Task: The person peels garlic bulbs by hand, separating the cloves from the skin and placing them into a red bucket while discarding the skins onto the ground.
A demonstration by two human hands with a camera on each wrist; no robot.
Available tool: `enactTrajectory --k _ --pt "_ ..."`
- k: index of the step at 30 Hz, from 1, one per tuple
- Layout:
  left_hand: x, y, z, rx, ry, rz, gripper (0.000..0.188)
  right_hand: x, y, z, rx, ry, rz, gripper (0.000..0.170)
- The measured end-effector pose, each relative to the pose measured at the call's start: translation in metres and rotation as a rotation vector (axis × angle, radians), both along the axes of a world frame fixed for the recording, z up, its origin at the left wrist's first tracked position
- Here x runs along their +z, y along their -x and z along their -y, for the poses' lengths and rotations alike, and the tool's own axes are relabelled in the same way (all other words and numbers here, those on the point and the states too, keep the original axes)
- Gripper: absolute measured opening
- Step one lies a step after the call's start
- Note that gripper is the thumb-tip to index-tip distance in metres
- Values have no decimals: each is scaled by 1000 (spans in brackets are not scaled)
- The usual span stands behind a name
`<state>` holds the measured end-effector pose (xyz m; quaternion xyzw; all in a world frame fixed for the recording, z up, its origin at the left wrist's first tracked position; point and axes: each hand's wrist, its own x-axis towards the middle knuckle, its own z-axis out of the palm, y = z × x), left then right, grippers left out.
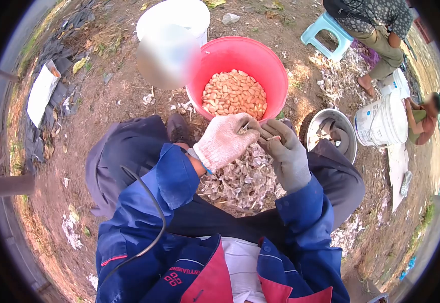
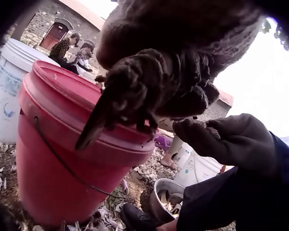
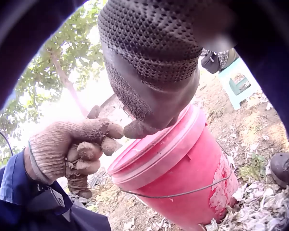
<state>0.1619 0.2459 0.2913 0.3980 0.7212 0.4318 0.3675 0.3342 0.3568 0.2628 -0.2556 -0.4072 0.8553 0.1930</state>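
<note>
My left hand (image 1: pixel 227 141), in a pale knit glove dirty at the fingers, is curled just above the front rim of the red bucket (image 1: pixel 275 65). In the left wrist view a thin dark blade (image 2: pixel 92 126) juts down from its grip. My right hand (image 1: pixel 288 159), in a grey coated glove, faces it with fingertips close to the left ones. It pinches a small tan piece (image 1: pixel 275 138), mostly hidden by the fingers. Many tan, oval clove-like pieces (image 1: pixel 235 93) fill the bucket's bottom. Beneath both hands lies a heap of papery peelings (image 1: pixel 245 177).
A white bucket (image 1: pixel 172 15) stands behind the red one. A metal basin (image 1: pixel 352 144) holding scraps sits by my right knee. Farther right are another white bucket (image 1: pixel 379 121), a light-blue stool (image 1: pixel 326 38) and other people. More peelings (image 1: pixel 331 76) litter the ground.
</note>
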Motion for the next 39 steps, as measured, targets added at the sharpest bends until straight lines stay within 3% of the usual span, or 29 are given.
enactTrajectory --k 1,2,4,8,13,17,19,20,22,25,29,31,32,34,35,39 --pt "-1 -2 0 -9 -47 -16 21 -1 1 2 0 -155 54 63" --pt "-1 -4 -1 -19 -93 -31 21 -1 1 3 1 -155 53 63" --pt "-8 -10 -2 11 -96 15 21 -2 0 4 73 -455 219 64" --pt "-9 -16 0 -20 -128 30 24 -9 2 10 93 -397 201 70" --pt "-9 -15 0 -55 -21 34 25 -23 0 13 101 -684 229 71" --pt "-1 -14 -1 -40 7 27 27 -9 1 13 121 -763 315 76" --pt "19 -14 -3 14 231 275 28 -5 2 14 115 -839 319 79" --pt "11 -15 -3 14 231 275 28 -6 2 15 114 -838 318 79" --pt "-4 -17 -4 -12 30 36 29 -6 1 17 108 -1078 257 80" --pt "0 -15 -5 -9 121 146 29 -8 4 22 92 -951 243 80" --pt "-15 -12 -6 -9 107 100 29 -26 3 19 127 -998 273 79" --pt "-5 -8 -6 85 131 328 24 -27 9 20 -64 -634 217 58" --pt "-2 -8 -6 85 129 323 24 -24 8 18 -65 -636 212 58" --pt "3 -8 -4 212 114 585 21 -7 4 16 25 -708 437 40" --pt "5 -7 -4 209 126 584 24 -3 5 18 21 -603 462 30" --pt "11 -7 -1 110 170 556 27 -2 5 21 21 -714 459 29"
